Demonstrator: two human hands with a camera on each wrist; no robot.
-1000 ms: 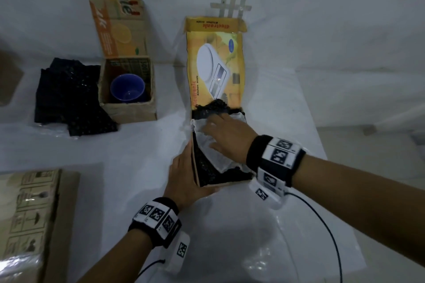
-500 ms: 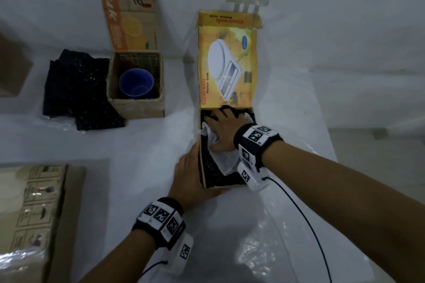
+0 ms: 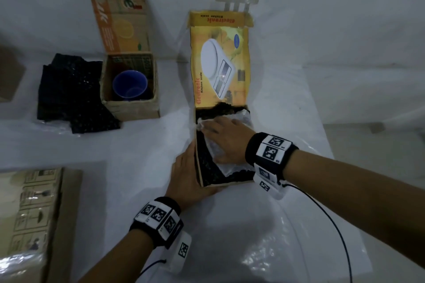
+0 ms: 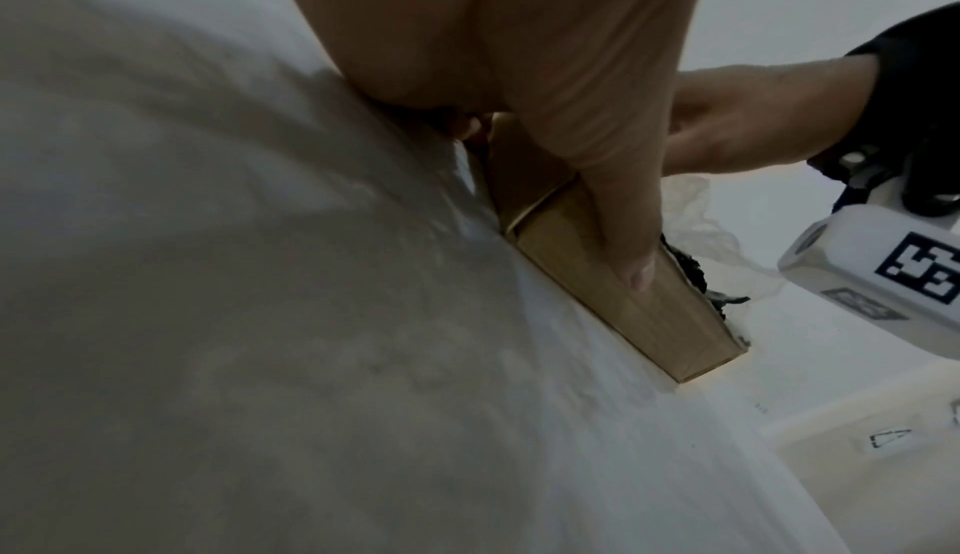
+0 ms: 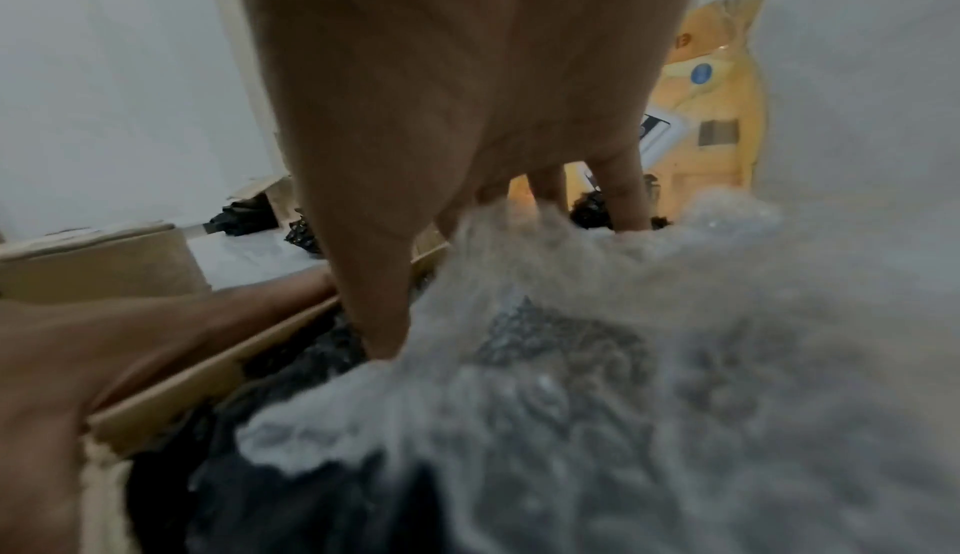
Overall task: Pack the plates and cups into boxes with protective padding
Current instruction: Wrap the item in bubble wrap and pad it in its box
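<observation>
Our right hand has slid back toward us across the clear bubble wrap, fingers flat, pressing it into the yellow box. Our left hand braces that box's near corner, fingers straight. We judge this box nearly padded. Farther off, the blue cup sits uncovered in the brown box; black padding lies beside it on the desk.

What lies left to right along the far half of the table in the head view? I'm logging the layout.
Black padding pile → small cardboard box holding a blue cup → yellow kitchen scale box.
</observation>
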